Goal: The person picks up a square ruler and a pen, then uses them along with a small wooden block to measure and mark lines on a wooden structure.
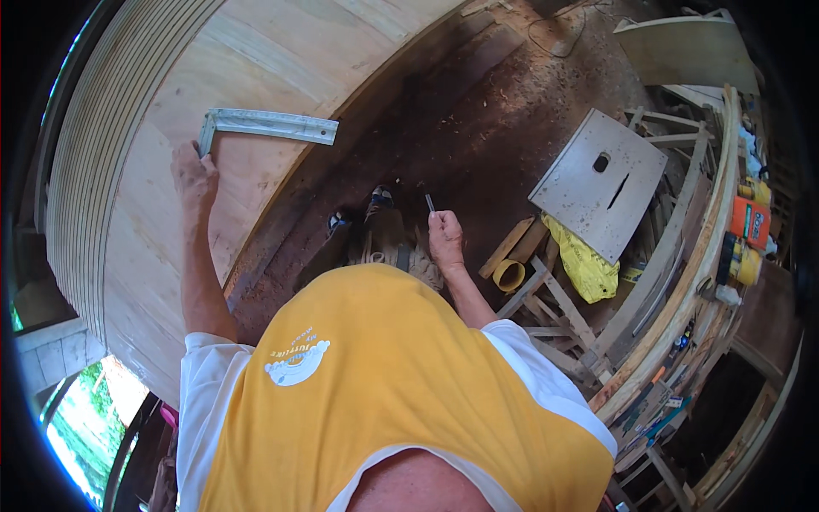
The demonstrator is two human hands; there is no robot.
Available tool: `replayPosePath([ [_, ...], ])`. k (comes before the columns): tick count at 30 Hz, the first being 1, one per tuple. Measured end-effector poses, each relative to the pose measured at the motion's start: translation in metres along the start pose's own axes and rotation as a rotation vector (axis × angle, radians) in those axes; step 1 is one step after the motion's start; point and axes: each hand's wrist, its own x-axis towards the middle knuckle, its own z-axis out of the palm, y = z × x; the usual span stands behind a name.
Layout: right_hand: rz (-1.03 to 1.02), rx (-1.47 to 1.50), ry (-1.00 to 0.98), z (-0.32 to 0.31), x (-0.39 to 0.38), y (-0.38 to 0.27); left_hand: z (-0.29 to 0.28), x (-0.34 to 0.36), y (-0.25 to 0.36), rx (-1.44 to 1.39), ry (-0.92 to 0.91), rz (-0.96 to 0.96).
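Observation:
A metal carpenter's square (275,125) lies on the pale wooden panel (256,64), its long arm pointing right toward the panel's edge. My left hand (195,175) is closed on the end of its short arm, with the fingers partly hidden. Away from the panel, over the dark floor, my right hand (446,237) is closed round a short, thin pencil-like stick (430,202). Its tip sticks up above the fist, too small to identify for certain.
Narrow parallel slats (94,171) border the panel on the left. At right, a board with cut-outs (600,183) leans by a yellow sack (583,260), a yellow tube (509,275) and timber scraps. Beyond them, a long workbench (661,341) carries tools and an orange-red box (751,224).

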Motion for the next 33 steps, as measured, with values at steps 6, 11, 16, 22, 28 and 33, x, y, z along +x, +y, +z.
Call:
replayPosePath([
  [6, -0.002, 0.036, -0.056, 0.015, -0.003, -0.01, -0.024, 0.003, 0.022, -0.466, -0.224, -0.308],
  [11, -0.073, 0.115, -0.098, 0.013, 0.029, -0.019, -0.024, -0.008, 0.003, -0.916, -0.368, -0.373],
  [16, -0.085, 0.098, -0.188, 0.004, 0.077, -0.015, -0.036, 0.0, 0.028, -1.055, -0.487, -0.455],
  [22, -0.082, 0.055, -0.353, -0.031, 0.158, -0.02, -0.046, 0.0, 0.069, -0.947, -0.524, -0.566],
  [28, -0.084, -0.037, -0.382, -0.074, 0.249, -0.022, -0.043, 0.006, 0.056, -0.981, -0.569, -0.671],
  [33, 0.054, 0.043, -0.335, -0.086, 0.27, 0.008, -0.04, 0.014, 0.057, -0.971, -0.608, -0.707],
])
